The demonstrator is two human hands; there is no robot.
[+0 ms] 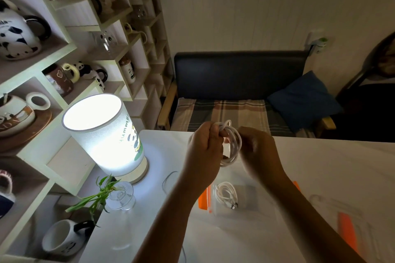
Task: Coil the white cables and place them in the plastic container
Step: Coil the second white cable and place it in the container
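Hands, left (204, 147) and right (257, 151), each grip closed on coiled white cable (233, 145) above container (233, 200).

Smooth glossy white cable coil (232, 145); clear plastic container (235, 200), orange clips; matt white table (320, 166); cloth lampshade (106, 126); glass vase (121, 197).

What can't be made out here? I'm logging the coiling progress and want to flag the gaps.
All in the head view:
- Coiled cable in the hands: its ends, hidden by the left hand and right hand.
- Plastic container: its near-left wall and part of its orange edge, covered by the left forearm.
- Cable in the container: the plug type, too small.
- Orange-edged lid: partly behind the right forearm, blurred.
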